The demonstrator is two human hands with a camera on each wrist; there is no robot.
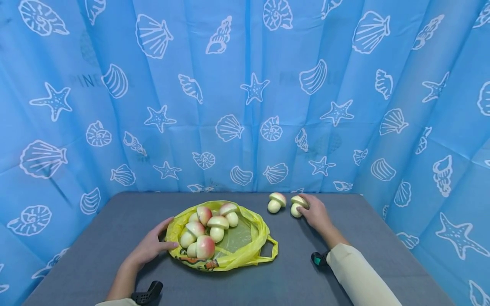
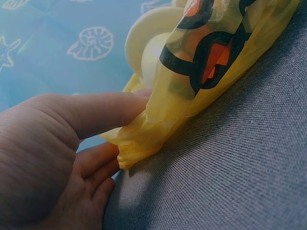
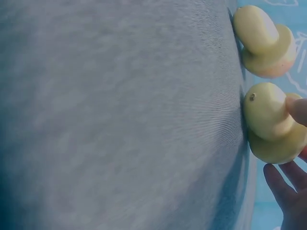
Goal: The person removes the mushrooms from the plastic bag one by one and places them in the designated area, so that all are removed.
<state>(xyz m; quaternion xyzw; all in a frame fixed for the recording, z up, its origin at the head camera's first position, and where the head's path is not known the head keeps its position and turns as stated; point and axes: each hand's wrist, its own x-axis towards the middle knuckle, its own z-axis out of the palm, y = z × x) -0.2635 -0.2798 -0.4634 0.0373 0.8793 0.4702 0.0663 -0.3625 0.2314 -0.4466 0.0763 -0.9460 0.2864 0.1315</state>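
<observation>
Far mushroom-shaped piece and bag, as placed relative to the hands. The held mushroom piece (image 1: 295, 209) is set at the fingertips of the right hand (image 1: 315, 212), which is plainly the nearer hand; the yellow bag (image 1: 245, 256) is located to the left of that hand and closer to the body, its mouth spread upward. Between the right hand and the bag, just beside the held piece and not touched by either hand, a second mushroom piece (image 1: 276, 199) is found. The long axis of the held piece is directed away from the body, stem nearer and cap farther, with a slight lean to the right; contact with the bench (image 1: 291, 280) is suggested by the right wrist view. The stem is pressed by the right thumb and the cap is met by the fingers, so that the grip is narrow. The right arm (image 1: 363, 276) is extended forward and inward. At the opposite side, the bag's left rim is held between the thumb and fingers of the left hand (image 1: 153, 242), beside the bagged mushroom pieces (image 1: 204, 247); the left arm (image 1: 124, 280) is angled forward and to the right.
</observation>
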